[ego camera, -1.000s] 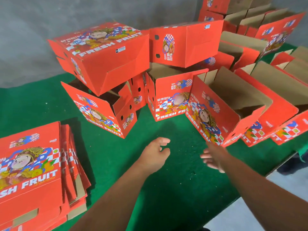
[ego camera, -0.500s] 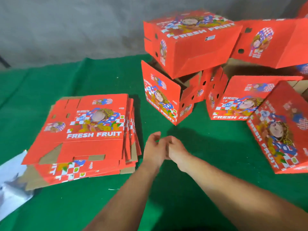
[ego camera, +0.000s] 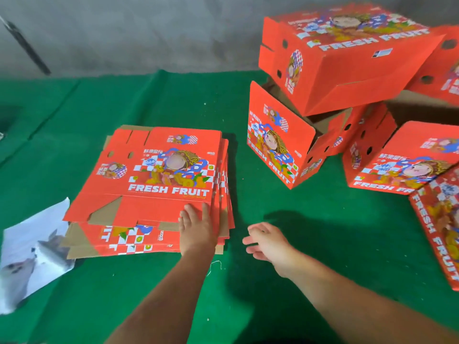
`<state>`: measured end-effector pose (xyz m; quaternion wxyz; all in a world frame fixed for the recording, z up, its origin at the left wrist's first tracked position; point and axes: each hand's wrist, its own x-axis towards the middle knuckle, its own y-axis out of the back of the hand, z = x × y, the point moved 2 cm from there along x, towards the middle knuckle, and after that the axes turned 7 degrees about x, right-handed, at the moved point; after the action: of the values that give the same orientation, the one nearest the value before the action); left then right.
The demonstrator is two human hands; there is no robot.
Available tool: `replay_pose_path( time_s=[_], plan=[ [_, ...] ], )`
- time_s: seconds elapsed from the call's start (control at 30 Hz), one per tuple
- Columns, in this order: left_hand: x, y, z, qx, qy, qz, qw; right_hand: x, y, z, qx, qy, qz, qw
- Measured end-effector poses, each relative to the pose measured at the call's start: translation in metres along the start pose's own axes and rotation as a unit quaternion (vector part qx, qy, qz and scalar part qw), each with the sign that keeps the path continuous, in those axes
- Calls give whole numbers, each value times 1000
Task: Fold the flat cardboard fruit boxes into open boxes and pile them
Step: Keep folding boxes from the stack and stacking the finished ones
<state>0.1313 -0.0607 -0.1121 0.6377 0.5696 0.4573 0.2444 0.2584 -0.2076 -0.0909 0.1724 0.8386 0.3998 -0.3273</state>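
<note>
Left hand: left hand (ego camera: 196, 227) lies flat, fingers straight, on the near right corner of the top flat box (ego camera: 159, 175), holding nothing.
Right hand: right hand (ego camera: 268, 240) hovers open, empty, just right of the stack.
Direction: stack extends forward-left of both hands; left hand nearer.
Surface: green cloth surface (ego camera: 285, 281); folded boxes (ego camera: 335, 58) piled far right.
Room: grey wall (ego camera: 124, 33) behind.

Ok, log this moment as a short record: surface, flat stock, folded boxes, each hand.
surface: green cloth table
flat stock: stack of flat boxes, left of centre
folded boxes: pile of folded boxes far right, one box lying on top of the others
left hand: fingers straight, resting on the stack's near right corner
right hand: open, beside the stack, holding nothing
other: printed paper sheet at left edge
</note>
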Motion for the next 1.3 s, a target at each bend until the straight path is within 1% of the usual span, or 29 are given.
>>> replay_pose_path(
  time_s=[0.07, 0.13, 0.27, 0.33, 0.4, 0.47, 0.5, 0.53, 0.57, 0.6, 0.63, 0.67, 0.7, 0.77, 0.87, 0.9, 0.93, 1.0, 1.03, 1.07, 1.1, 1.13, 1.17, 1.23, 1.3],
  plan=[
    [1, 1, 4, 38, -28, 2, 999, 1, -3, 4, 19, -14, 1, 1000],
    [2, 4, 9, 37, -52, 16, 998, 0, -7, 7, 25, -25, 1, 999],
    [-4, 5, 12, 61, -117, 71, 989, -4, -12, 11, 48, -30, 5, 998],
    [-17, 12, 20, 67, -158, 85, 981, -9, -13, 12, 60, -26, 12, 998],
    [-39, 26, 35, 24, -189, 82, 978, -14, -14, 11, 97, -34, 1, 995],
    [-67, 42, 54, -38, -222, 108, 968, -21, -12, 7, 207, -44, -33, 977],
    [-84, 49, 64, -65, -257, 118, 957, -24, -7, 5, 273, -47, -53, 959],
    [-98, 50, 72, -89, -294, 159, 938, -28, 0, 2, 325, -45, -69, 942],
    [-109, 52, 78, -132, -322, 179, 920, -31, 10, 2, 354, -37, -74, 931],
    [-116, 54, 81, -191, -337, 172, 906, -34, 19, 2, 360, -25, -78, 929],
    [-120, 56, 80, -232, -341, 144, 900, -36, 29, 5, 344, -17, -76, 936],
    [-122, 57, 79, -246, -356, 129, 892, -38, 36, 7, 322, -14, -74, 944],
    [-123, 57, 78, -248, -371, 136, 884, -39, 41, 10, 301, -13, -56, 952],
    [-128, 60, 78, -259, -407, 176, 858, -40, 48, 13, 276, 4, 1, 961],
    [-129, 59, 72, -253, -446, 276, 813, -50, 49, 2, 290, 78, 77, 951],
    [-124, 56, 63, -242, -433, 294, 817, -52, 48, 0, 301, 100, 91, 944],
    [-115, 53, 50, -226, -398, 290, 841, -54, 46, 0, 317, 114, 103, 936],
    [-92, 44, 17, -143, -266, 254, 919, -57, 43, 4, 329, 117, 120, 929],
    [-81, 41, -1, -97, -192, 228, 950, -57, 44, 5, 328, 110, 131, 929],
    [-71, 39, -18, -78, -133, 207, 966, -57, 47, 5, 338, 101, 145, 924],
    [-64, 39, -35, -82, -96, 200, 972, -56, 52, 3, 357, 96, 156, 916],
    [-59, 41, -49, -82, -87, 203, 972, -56, 59, -2, 371, 99, 165, 909],
    [-55, 42, -60, -72, -101, 205, 971, -56, 65, -6, 369, 108, 171, 907],
    [-53, 51, -68, -54, -137, 210, 967, -60, 68, -12, 300, 132, 173, 929],
    [-60, 65, -54, -74, -151, 243, 955, -70, 56, -14, 182, 145, 138, 963]
  ],
)
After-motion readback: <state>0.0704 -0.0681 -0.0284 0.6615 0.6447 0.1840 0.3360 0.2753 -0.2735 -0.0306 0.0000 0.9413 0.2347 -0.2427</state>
